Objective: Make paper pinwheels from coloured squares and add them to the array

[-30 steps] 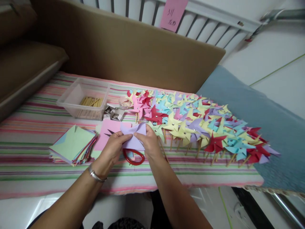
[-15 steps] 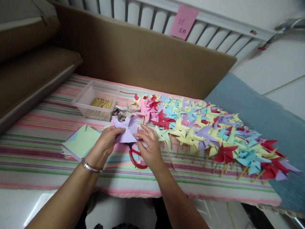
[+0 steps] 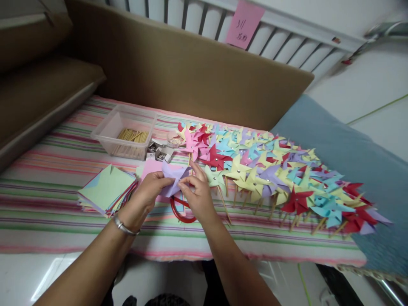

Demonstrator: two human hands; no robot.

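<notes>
A purple paper square with cut corners [image 3: 172, 173] is held up between my hands, its points partly bent inward. My left hand [image 3: 152, 189] pinches its left side between thumb and fingers. At its right edge my right hand [image 3: 196, 187] closes thumb and forefinger on a corner. Red-handled scissors [image 3: 182, 216] lie below the paper on the cloth, their blades hidden. Behind the paper lies a pink paper sheet [image 3: 151, 167]. A stack of coloured paper squares [image 3: 108, 189], light green on top, sits left of my left wrist.
Many finished paper pinwheels [image 3: 255, 170] on sticks fill the right side of the striped cloth [image 3: 47, 187]. A clear plastic box [image 3: 124, 125] of short sticks, small open fastener boxes [image 3: 159, 152] and a small round container [image 3: 174, 138] stand behind my hands. A brown board [image 3: 191, 76] rises at the back.
The purple paper, flatter before, is now folded inward at its points. My right fingers have closed in on its right edge. The view has shifted slightly.
</notes>
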